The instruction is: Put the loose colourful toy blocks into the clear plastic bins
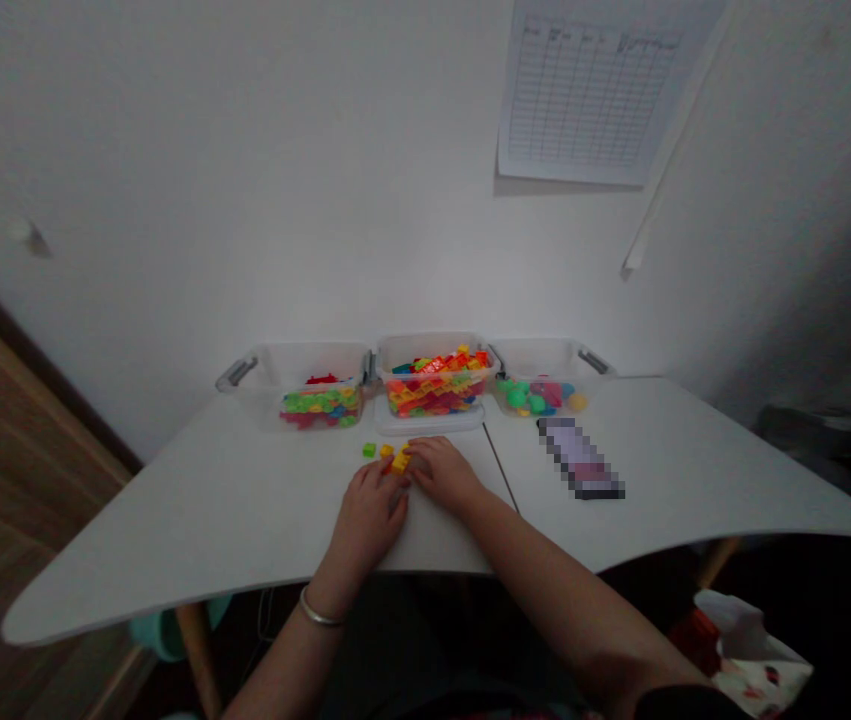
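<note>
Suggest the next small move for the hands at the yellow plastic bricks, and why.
Probably pick up the small green plastic brick with the left hand: that hand lies closest to it, the brick sits apart on the white table, and the right hand is at the yellow plastic brick.

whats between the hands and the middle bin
In the head view, a green brick and a yellow brick lie on the white table between the left hand, the right hand and the middle clear bin.
</note>
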Demonstrator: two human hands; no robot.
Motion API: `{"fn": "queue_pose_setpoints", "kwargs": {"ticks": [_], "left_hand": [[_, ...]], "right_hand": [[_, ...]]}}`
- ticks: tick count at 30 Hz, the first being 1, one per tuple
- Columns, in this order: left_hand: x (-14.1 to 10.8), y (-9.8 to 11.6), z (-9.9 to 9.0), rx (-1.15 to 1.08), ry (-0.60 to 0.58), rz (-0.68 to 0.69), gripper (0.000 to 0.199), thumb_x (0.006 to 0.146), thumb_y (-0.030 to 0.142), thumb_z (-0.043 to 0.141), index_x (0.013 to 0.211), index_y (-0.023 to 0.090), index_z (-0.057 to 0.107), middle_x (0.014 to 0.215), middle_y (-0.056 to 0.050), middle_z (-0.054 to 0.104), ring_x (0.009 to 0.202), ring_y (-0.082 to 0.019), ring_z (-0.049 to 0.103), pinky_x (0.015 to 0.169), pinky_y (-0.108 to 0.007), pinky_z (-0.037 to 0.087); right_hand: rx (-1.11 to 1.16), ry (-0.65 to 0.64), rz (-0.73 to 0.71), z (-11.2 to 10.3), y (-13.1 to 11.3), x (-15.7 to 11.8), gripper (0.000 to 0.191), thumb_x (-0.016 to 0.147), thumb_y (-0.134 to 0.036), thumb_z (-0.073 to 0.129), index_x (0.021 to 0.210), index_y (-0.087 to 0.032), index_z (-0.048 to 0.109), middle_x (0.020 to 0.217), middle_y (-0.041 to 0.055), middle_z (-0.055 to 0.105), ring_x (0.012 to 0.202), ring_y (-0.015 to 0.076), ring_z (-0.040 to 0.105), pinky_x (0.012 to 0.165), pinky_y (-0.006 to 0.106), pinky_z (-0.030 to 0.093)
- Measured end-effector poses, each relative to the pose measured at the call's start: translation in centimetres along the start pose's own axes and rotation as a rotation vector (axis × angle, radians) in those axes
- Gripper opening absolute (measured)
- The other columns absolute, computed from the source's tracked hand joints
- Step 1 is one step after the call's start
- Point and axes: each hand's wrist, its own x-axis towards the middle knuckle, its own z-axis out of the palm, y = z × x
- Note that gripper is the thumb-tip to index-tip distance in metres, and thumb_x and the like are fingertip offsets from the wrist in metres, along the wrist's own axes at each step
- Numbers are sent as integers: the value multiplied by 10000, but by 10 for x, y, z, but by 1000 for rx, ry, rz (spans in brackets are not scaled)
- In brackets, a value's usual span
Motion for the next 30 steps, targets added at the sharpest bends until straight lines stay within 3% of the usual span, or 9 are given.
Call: {"fn": "queue_pose_setpoints", "kwargs": {"ticks": [4, 8, 19, 27, 30], "left_hand": [[0, 0, 0, -9, 14, 1, 222, 851, 207, 533, 997, 208, 701, 1277, -141, 604, 1192, -291, 545, 1035, -510, 459], [0, -1, 1, -20, 9, 10, 242, 850, 207, 527, 1023, 210, 697, 1277, -136, 608, 1186, -281, 547, 1039, -491, 457], [0, 0, 1, 42, 37, -27, 197, 853, 218, 534, 931, 203, 715, 1254, -139, 624, 1149, -293, 563, 1014, -494, 461], [0, -2, 3, 9, 19, -24, 203, 846, 201, 539, 948, 185, 715, 1274, -150, 609, 1171, -293, 550, 1041, -490, 453], [0, -2, 2, 2, 15, -24, 198, 838, 194, 553, 947, 183, 718, 1265, -153, 614, 1172, -296, 550, 1040, -488, 456]], "right_hand": [[-38, 18, 16, -3, -4, -2, 395, 805, -111, 622, 1195, -165, 633, 1343, 125, 596, 1235, 226, 518, 1090, 422, 390], [-57, -35, -76, 0, -4, -1, 462, 816, -86, 568, 1270, -171, 585, 1400, 109, 555, 1268, 212, 490, 1122, 407, 364], [-201, 39, 66, -6, -6, -3, 310, 801, -81, 518, 1066, -188, 637, 1081, 85, 678, 1069, 224, 557, 975, 354, 446], [-241, -52, 82, -1, -4, 5, 331, 798, -184, 571, 1119, -157, 649, 1116, 113, 685, 1105, 253, 553, 979, 378, 428], [-207, -45, 96, 1, -2, 4, 452, 792, -194, 585, 1241, -142, 596, 1216, 119, 655, 1140, 255, 550, 1014, 395, 412]]}}
